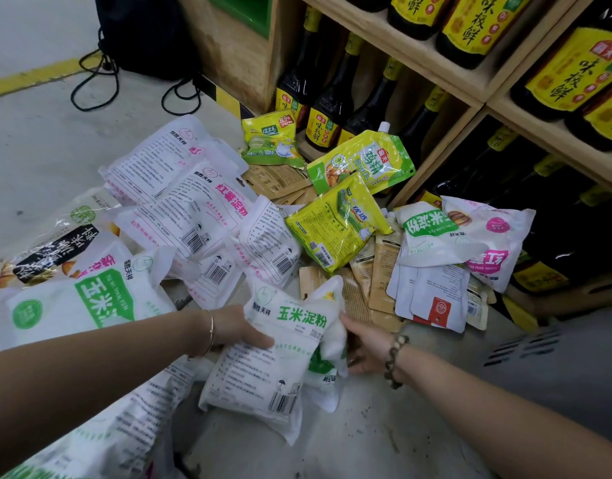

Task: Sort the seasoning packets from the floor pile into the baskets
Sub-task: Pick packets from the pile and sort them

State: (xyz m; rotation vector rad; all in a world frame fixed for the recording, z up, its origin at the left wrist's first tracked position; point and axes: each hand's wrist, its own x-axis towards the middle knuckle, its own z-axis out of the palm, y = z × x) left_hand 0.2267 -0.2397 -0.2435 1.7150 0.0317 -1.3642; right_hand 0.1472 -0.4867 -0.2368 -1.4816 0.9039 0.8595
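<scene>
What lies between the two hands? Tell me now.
In the head view, a white packet with green lettering fills the gap: the left hand grips its left edge, the right hand touches its right side.

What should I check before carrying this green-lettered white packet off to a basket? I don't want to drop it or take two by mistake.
1. Left hand grip: thumb lies over the left edge of the green-lettered packet, fingers beneath it. Ok.
2. Right hand grip: it sits at the packet's right edge, but its fingertips are hidden behind the packets. Cannot tell.
3. One packet only: a second packet, also white and green, bunches behind the first by the right hand. Cannot tell whether it is held too.
4. Destination: no basket is in view. Not ok.
</scene>
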